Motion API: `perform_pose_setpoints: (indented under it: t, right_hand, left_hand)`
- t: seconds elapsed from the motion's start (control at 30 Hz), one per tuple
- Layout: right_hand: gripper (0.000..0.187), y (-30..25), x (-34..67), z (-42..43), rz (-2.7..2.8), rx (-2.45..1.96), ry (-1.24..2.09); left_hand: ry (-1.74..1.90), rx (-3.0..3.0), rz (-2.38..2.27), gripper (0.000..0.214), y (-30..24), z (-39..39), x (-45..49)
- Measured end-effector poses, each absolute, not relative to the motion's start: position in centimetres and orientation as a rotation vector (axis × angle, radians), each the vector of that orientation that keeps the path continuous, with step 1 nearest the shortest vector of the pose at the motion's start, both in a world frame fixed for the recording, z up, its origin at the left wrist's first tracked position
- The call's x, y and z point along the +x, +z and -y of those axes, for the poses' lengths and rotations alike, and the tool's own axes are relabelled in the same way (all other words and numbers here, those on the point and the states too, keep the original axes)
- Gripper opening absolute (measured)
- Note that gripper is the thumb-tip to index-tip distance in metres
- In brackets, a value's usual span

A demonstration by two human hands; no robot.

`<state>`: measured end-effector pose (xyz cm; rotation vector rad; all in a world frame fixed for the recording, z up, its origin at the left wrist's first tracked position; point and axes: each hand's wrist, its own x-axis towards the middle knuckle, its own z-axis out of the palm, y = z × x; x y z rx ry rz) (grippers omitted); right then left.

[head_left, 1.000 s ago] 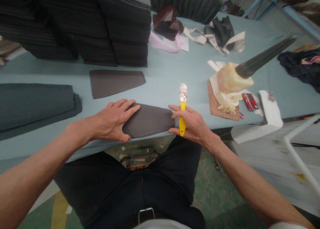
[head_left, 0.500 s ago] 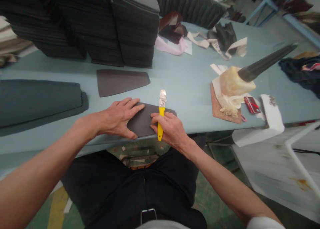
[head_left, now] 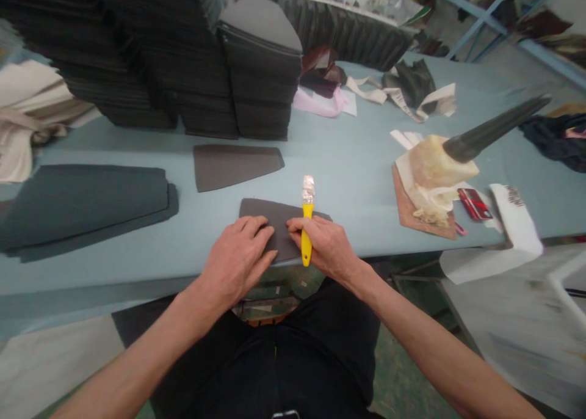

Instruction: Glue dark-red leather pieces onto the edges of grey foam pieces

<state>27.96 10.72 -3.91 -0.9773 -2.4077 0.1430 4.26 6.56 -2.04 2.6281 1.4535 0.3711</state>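
Holding yellow brush (head_left: 307, 216), right hand (head_left: 326, 242) touches dark panel (head_left: 281, 233).

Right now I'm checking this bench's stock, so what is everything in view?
Brush: one, yellow, right hand
Near panel: one, dark grey, between hands
Far panel: one, brownish, beyond it
Layered panels: several, greenish, left
Stacks: several, black, back left
Upright pieces: many, dark, back
Scraps: several, mixed colours, back
Handled block: one, yellowish, right
Board: one, brown, under block
Flat case: one, red, right
Sheet: one, white, right edge
Dark cloth: one heap, navy, right
Pale cloth: one heap, beige, left
Table: one, pale blue, centre
Frame: one, blue, back right
Trousers: one pair, black, below
Left hand: one, bare, at near panel
Right hand: one, bare, on brush
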Motion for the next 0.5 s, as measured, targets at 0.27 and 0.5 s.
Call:
perform_pose_setpoints:
  t: [0.27,0.5]
  right_hand:
    - [0.014,-2.9,28.6,-10.8,2.301,-0.925,0.335]
    - [0.034,-0.1,27.0,-10.2,1.866,-0.994,0.792]
  left_hand:
    - [0.577,2.607,-1.641,0.046,-3.9,-4.6,5.8]
    - [0.621,2.546,-1.616,0.063,-4.3,-4.4,5.7]
